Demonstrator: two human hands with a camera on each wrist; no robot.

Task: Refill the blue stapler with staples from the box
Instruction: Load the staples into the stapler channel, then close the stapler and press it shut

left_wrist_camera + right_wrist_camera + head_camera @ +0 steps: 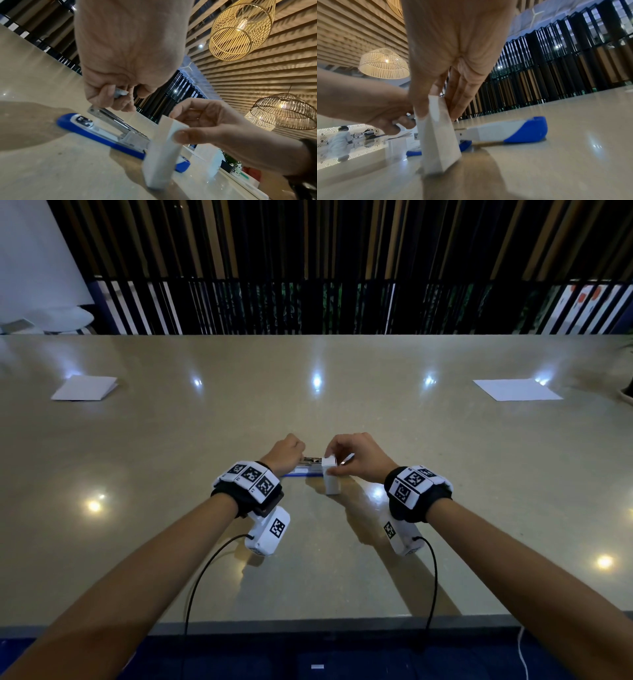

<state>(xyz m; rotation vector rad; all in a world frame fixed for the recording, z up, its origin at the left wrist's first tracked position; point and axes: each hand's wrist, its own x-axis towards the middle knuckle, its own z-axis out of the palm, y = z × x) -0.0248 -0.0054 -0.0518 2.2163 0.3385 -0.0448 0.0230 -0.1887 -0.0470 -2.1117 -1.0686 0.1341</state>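
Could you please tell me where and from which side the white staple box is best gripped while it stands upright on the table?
Grip the white staple box near its top, from above, thumb on one broad face and fingers on the other. It stands tall and narrow on end, so a low grip could tip it. The right hand already pinches it this way.

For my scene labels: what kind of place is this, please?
Probably a café or lobby-like public interior: woven pendant lamps hang from a slatted wooden ceiling, and the long polished counter faces dark vertical slat screens.
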